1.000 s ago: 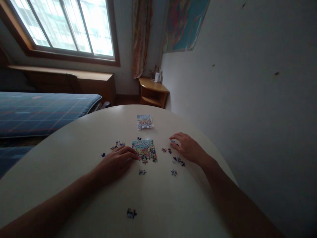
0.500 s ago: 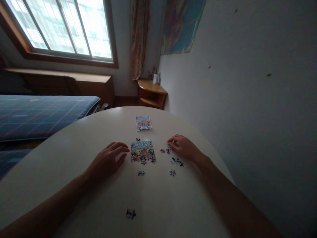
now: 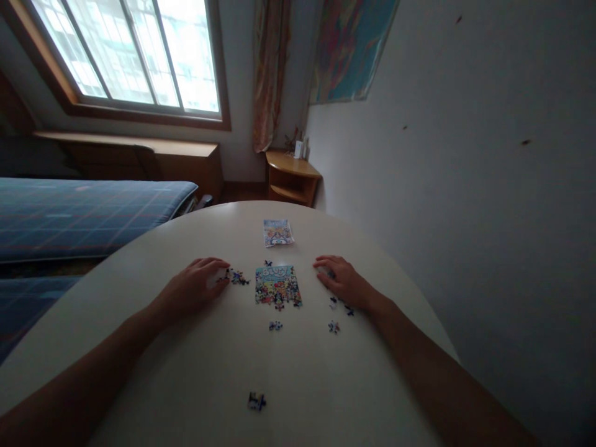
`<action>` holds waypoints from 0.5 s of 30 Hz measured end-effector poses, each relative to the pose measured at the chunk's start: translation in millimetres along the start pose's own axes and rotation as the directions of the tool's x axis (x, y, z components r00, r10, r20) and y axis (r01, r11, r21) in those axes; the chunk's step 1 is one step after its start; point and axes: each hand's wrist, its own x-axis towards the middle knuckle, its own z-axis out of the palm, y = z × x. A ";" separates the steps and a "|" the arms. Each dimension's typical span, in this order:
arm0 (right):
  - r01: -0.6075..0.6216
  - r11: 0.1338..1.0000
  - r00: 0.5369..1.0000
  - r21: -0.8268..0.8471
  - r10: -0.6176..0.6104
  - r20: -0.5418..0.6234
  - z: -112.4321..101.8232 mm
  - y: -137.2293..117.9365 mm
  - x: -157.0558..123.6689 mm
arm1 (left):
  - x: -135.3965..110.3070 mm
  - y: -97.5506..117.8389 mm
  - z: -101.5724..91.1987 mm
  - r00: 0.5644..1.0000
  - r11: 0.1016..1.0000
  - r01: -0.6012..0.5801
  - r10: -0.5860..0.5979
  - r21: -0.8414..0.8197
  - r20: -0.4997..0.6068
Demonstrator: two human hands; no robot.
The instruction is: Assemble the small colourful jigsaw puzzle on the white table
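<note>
Dim bedroom, pale round table set close to the wall. Left hand: fingers loosely curled, tips at a small cluster of loose puzzle pieces. Can't tell if one is pinched. Right hand: fingers low and close together over something small on the table. Grip is hidden, so can't tell there either.

Between the hands, clear of both, is a partly assembled jigsaw with a ragged lower edge. Scattered pieces lie by the right wrist, and a single piece sits just below the jigsaw. One stray piece is well apart, close to the body. Picture card lies beyond the jigsaw.

Risks, my read:
- A forearm sweep could push the stray piece off the table.
- Nothing pins the jigsaw, so a nudge from either hand could shift or split it.
- Low light and tiny busy prints make mis-seating a piece likely.
</note>
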 end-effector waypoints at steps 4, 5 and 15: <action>-0.037 0.999 0.999 -0.004 0.037 -0.034 2.7 5.7 0.8 | 1.1 -8.3 -5.8 0.999 0.999 0.039 -0.039 -0.007 0.004; -0.044 0.999 0.998 -0.007 0.044 -0.034 3.2 6.1 0.8 | 1.3 -8.8 -5.2 0.999 0.999 0.040 -0.040 -0.011 -0.004; -0.054 0.998 0.998 -0.009 0.054 -0.018 2.9 6.9 0.9 | 2.1 15.1 12.5 0.991 0.990 -0.112 0.106 -0.082 -0.077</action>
